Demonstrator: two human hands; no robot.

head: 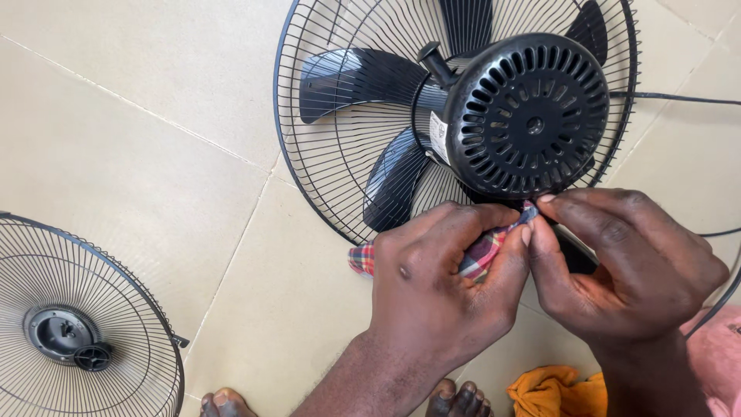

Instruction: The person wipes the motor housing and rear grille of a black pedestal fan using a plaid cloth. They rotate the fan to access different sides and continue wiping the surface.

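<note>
Right below the motor housing [527, 114], a plaid cloth [480, 253] is pinched between the left hand [440, 289] and right hand [625, 266], pressed together, probably for wiping. Behind the housing, the rear grille [324, 166] is laid flat, so the fan stays steady.

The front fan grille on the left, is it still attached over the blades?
No, the front grille lies apart on the tiled floor.

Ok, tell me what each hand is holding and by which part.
Both the left hand and the right hand pinch the upper end of a red plaid cloth at the black fan motor housing.
</note>
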